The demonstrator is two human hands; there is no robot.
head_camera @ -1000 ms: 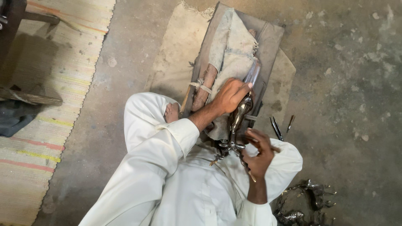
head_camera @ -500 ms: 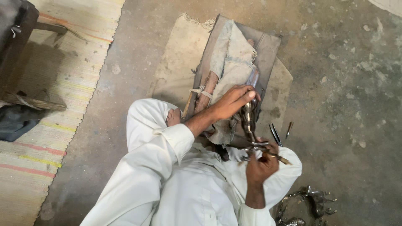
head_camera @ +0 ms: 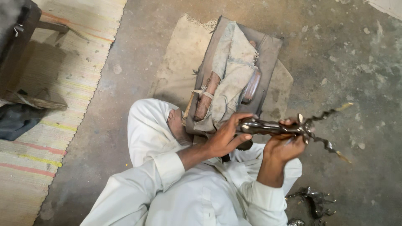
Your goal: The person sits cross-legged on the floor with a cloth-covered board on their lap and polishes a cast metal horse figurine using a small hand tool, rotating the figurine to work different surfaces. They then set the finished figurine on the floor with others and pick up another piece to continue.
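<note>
I sit on the floor in white clothes and hold a dark metal figure (head_camera: 272, 127) level in front of me. Two wavy prongs (head_camera: 328, 144) with pale tips fan out from its right end. My left hand (head_camera: 224, 136) grips the figure's left end with fingers wrapped over it. My right hand (head_camera: 284, 146) clasps it from below near the prongs. Just beyond the hands lies a worn cloth-covered block (head_camera: 234, 71) with a wooden piece tied by string.
A tan sack mat (head_camera: 178, 62) lies under the block on the grey concrete floor. A striped woven rug (head_camera: 58, 96) and a dark wooden stool leg (head_camera: 29, 100) are at left. More dark metal pieces (head_camera: 312, 203) lie at the bottom right.
The metal figure has swung from upright to lying level, its prongs now pointing right. Both hands turned with it and kept their grip. The view shifted slightly.
</note>
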